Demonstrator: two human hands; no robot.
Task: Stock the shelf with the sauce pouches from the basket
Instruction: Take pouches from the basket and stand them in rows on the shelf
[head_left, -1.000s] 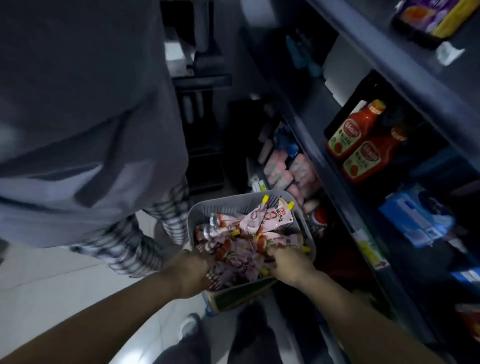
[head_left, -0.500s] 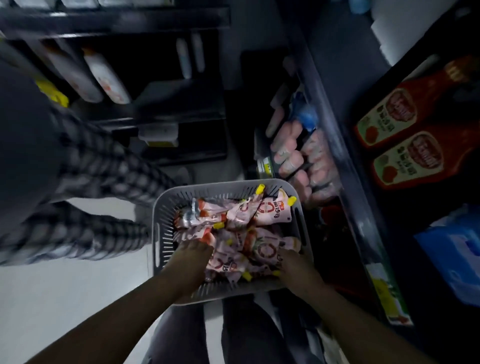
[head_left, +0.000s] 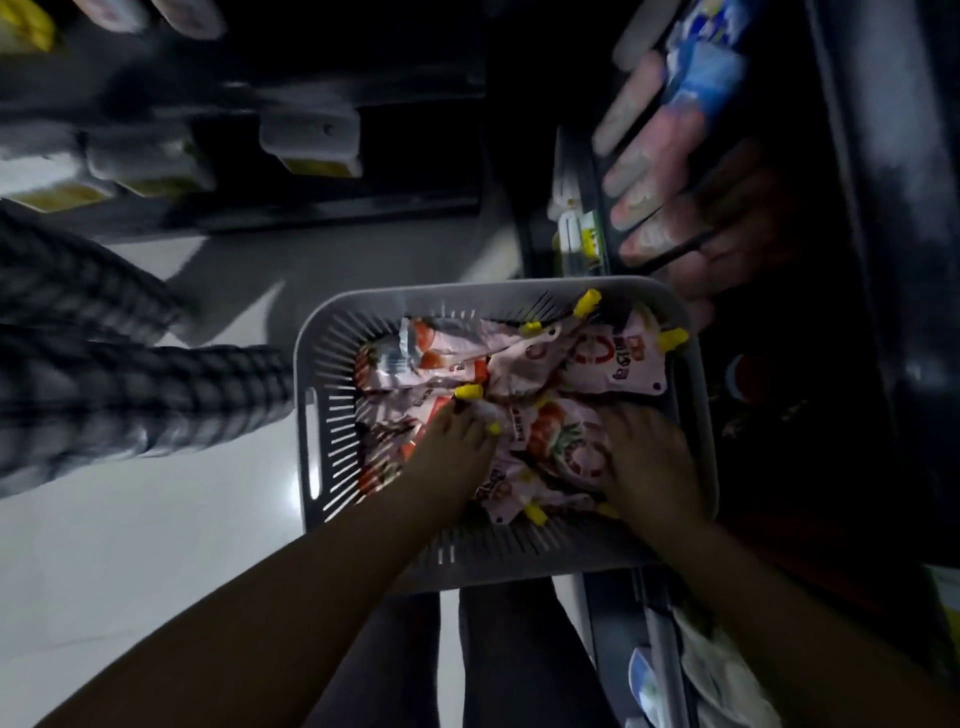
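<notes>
Head view, pink yellow-capped sauce pouches (head_left: 618, 364) in basket (head_left: 323, 395), hands (head_left: 451, 460) (head_left: 649, 460) on them, grip unclear

The walls of the basket (head_left: 332, 332) ring your left hand (head_left: 452, 457) and right hand (head_left: 649, 462). Just right of your right hand the dark shelf (head_left: 852, 270) stands close. Left of your left hand bare floor (head_left: 156, 551) opens, then someone's checked trousers (head_left: 130, 384) block.

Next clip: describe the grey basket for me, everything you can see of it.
The basket is grey plastic, rectangular with rounded corners and slotted walls; a handle slot pierces its left wall. It sits upright, low before the person, beside the dark shelf on the right. Pink-white sauce pouches with yellow caps fill it. The left hand and right hand reach into it onto the pouches; whether they grip is unclear. What supports it is hidden.
</notes>
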